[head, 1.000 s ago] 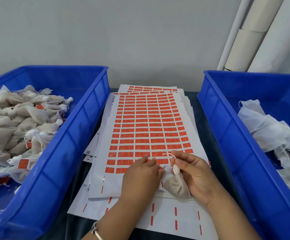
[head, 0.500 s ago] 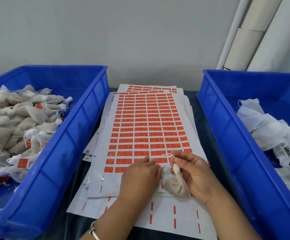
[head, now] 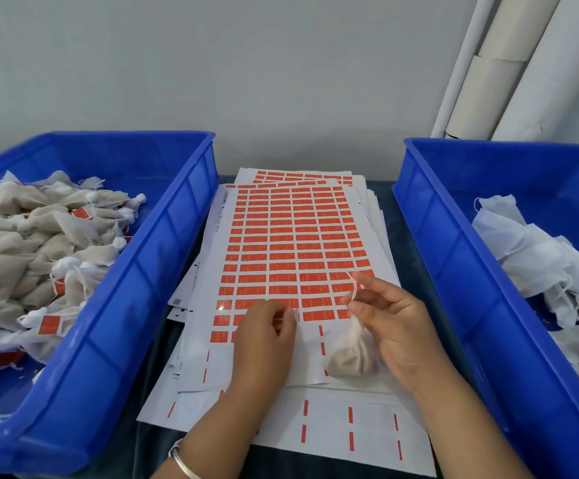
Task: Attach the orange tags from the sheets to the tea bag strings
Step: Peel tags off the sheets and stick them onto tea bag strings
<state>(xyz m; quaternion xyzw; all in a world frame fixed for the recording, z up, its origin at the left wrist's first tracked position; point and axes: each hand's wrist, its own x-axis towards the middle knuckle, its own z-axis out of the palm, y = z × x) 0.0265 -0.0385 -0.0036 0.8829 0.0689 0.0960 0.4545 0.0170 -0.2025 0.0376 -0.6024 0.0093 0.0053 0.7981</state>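
Note:
A white sheet of orange tags (head: 291, 243) tops a stack of sheets between two bins. My left hand (head: 264, 344) rests on the sheet's lower rows, fingertips pinched at a tag edge near the sheet's lowest orange rows. My right hand (head: 395, 326) holds a filled tea bag (head: 352, 361) against the sheet, with its thin string (head: 353, 288) pinched up between thumb and forefinger. Whether a tag is peeled off in my left fingers is hidden.
A blue bin (head: 150, 271) on the left holds several tea bags with orange tags. A blue bin (head: 460, 264) on the right holds white untagged bags. Used sheets (head: 333, 423) lie at the front. White pipes (head: 488, 63) stand at the back right.
My right hand has lifted the string upward and slid the tea bag right and toward me. My left hand has shifted slightly left along the bottom tag rows.

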